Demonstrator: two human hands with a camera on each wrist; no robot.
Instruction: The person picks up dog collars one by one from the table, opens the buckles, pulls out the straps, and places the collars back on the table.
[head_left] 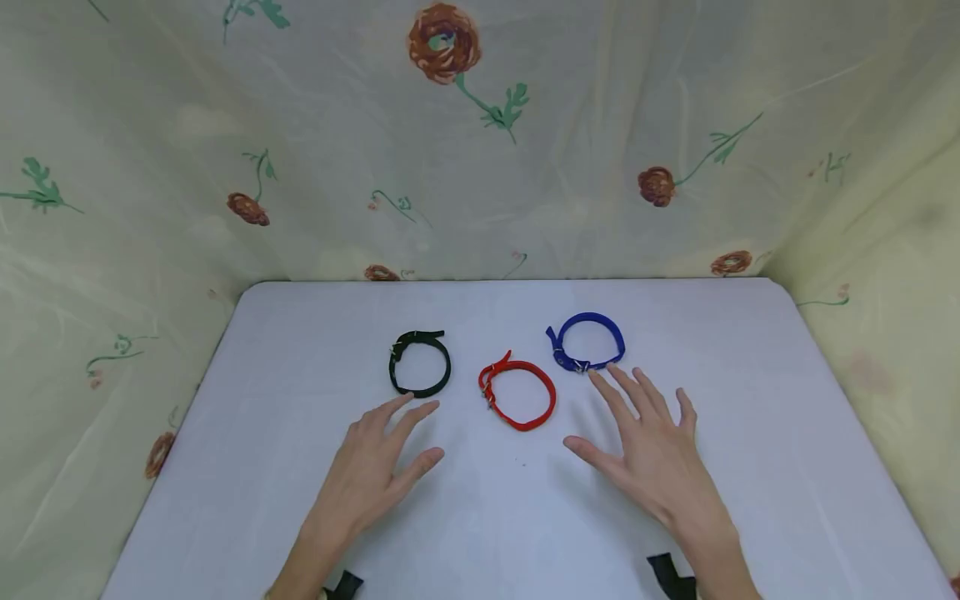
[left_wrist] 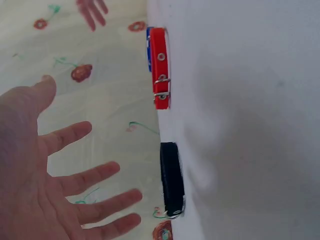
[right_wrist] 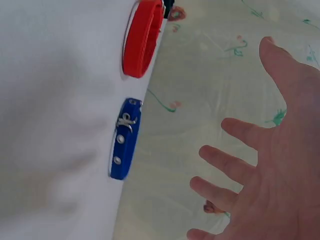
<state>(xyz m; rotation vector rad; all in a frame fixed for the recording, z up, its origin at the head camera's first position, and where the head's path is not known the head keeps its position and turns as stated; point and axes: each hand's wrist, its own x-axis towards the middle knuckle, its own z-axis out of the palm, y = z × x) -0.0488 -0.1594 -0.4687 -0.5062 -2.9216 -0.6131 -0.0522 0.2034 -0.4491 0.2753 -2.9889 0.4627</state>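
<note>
Three buckled collars stand on edge as loops on the white table. The black collar [head_left: 392, 367] is at the left, the red collar [head_left: 553, 390] in the middle and the blue collar [head_left: 619, 340] farther back at the right. Metal buckles and eyelets show on the red collar [left_wrist: 161, 67] and the blue collar [right_wrist: 125, 140]. My left hand [head_left: 372, 467] hovers just in front of the black one, fingers spread and holding nothing. Near the blue loop, my right hand [head_left: 654, 454] is also spread and holds nothing, its fingertips overlapping the lower edge in the head view.
The white table [head_left: 495, 533] has rounded far corners. A pale curtain [head_left: 570, 167] with brown flowers hangs behind it and along both sides. Dark straps [head_left: 672, 577] show at the wrists.
</note>
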